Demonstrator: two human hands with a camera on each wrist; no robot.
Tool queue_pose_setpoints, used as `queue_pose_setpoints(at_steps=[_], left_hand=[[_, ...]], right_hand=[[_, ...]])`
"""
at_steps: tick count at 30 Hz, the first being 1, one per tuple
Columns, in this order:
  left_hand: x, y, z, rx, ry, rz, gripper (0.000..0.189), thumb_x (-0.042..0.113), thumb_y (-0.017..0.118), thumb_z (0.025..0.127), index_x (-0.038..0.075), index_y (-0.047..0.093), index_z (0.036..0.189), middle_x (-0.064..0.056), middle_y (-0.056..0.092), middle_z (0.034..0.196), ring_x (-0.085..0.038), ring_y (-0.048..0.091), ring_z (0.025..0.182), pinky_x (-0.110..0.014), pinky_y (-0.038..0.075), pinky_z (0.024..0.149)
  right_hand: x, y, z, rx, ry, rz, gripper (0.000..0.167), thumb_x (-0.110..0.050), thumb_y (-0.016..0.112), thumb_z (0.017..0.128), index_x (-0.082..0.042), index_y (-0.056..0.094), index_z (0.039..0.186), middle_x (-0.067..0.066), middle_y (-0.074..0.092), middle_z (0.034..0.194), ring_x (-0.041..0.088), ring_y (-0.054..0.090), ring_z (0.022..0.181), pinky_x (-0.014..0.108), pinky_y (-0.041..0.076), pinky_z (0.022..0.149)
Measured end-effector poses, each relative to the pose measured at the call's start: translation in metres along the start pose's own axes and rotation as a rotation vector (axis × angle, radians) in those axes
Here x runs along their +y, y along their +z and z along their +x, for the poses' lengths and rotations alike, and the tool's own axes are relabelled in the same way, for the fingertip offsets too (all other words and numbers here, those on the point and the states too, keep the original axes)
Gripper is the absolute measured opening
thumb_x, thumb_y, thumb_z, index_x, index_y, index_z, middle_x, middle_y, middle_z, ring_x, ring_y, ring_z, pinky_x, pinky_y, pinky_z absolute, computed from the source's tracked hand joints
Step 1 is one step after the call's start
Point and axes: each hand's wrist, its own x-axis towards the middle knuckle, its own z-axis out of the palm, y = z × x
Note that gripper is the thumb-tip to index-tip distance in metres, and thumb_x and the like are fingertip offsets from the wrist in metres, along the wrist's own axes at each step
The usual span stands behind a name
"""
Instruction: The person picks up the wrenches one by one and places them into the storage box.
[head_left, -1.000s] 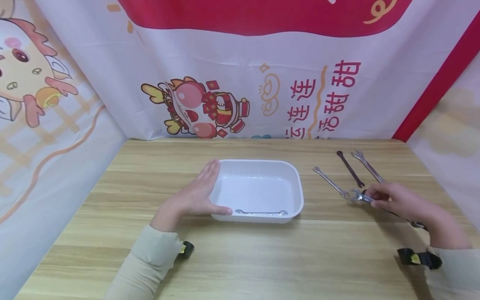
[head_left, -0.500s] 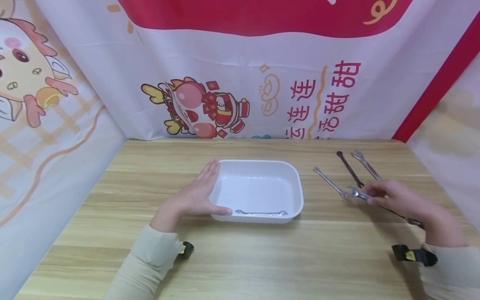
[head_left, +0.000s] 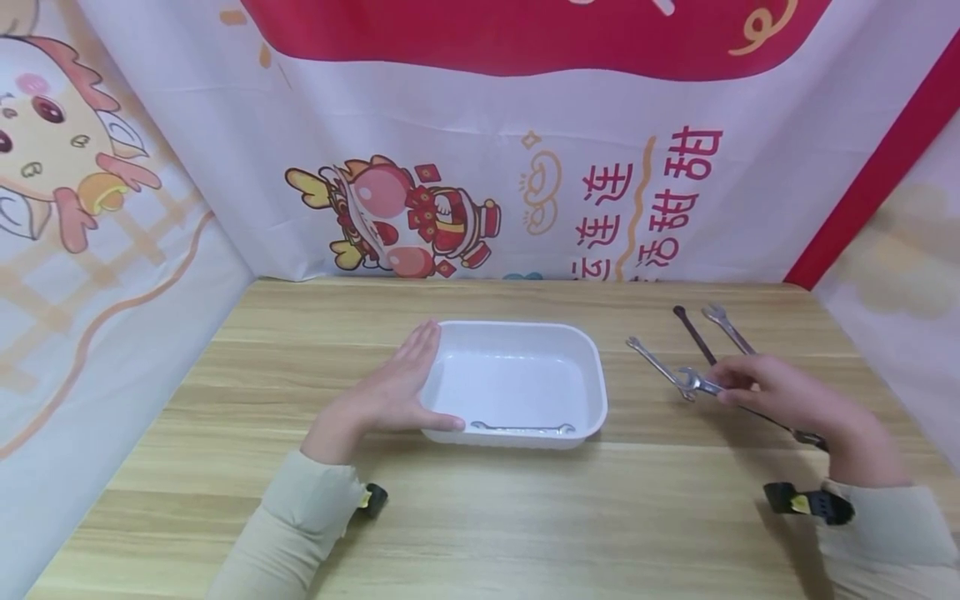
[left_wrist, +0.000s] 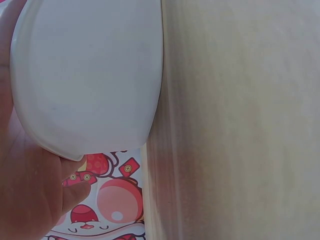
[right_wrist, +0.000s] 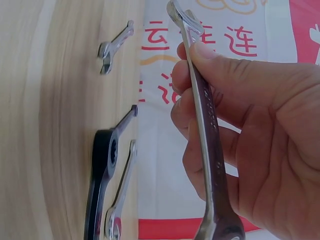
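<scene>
My left hand (head_left: 397, 392) grips the left end of a white plastic tray (head_left: 592, 367), thumb over the front rim and fingers along the far-left corner. Inside, against the front wall, lies a small silver wrench (head_left: 522, 429). My right hand (head_left: 780, 392) pinches a long silver combination wrench (right_wrist: 205, 120) between thumb and fingers; its open end points toward the tray. Around it on the table are a short silver wrench (head_left: 660, 367), a dark wrench (head_left: 693, 335) and a larger silver wrench (head_left: 729, 328). The right wrist view also shows a black ring-ended wrench (right_wrist: 104, 150), hidden by my hand in the head view.
The wooden table (head_left: 525, 517) ends at a printed cloth backdrop (head_left: 465, 108) behind. More cloth hangs at the left (head_left: 90, 333) and right sides. Black camera straps sit at both sleeves.
My right hand has moved a little left with the held wrench, whose open end now overlaps the short silver wrench's near end. The left hand and tray have stayed put.
</scene>
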Motion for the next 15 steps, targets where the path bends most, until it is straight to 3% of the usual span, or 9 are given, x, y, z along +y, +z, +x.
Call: queue_pose_setpoints(at_steps=[15], left_hand=[[0.0004, -0.0014, 0.0015, 0.000, 0.003, -0.004, 0.136, 0.076, 0.072, 0.069, 0.010, -0.005, 0.160, 0.000, -0.014, 0.168, -0.021, -0.010, 0.156, -0.048, 0.012, 0.125]], right_hand=[[-0.0093, 0.0013, 0.0065, 0.005, -0.071, 0.044, 0.020, -0.010, 0.070, 0.091, -0.006, 0.070, 0.110, 0.000, 0.072, 0.097, 0.005, 0.060, 0.083, 0.020, 0.054, 0.074]])
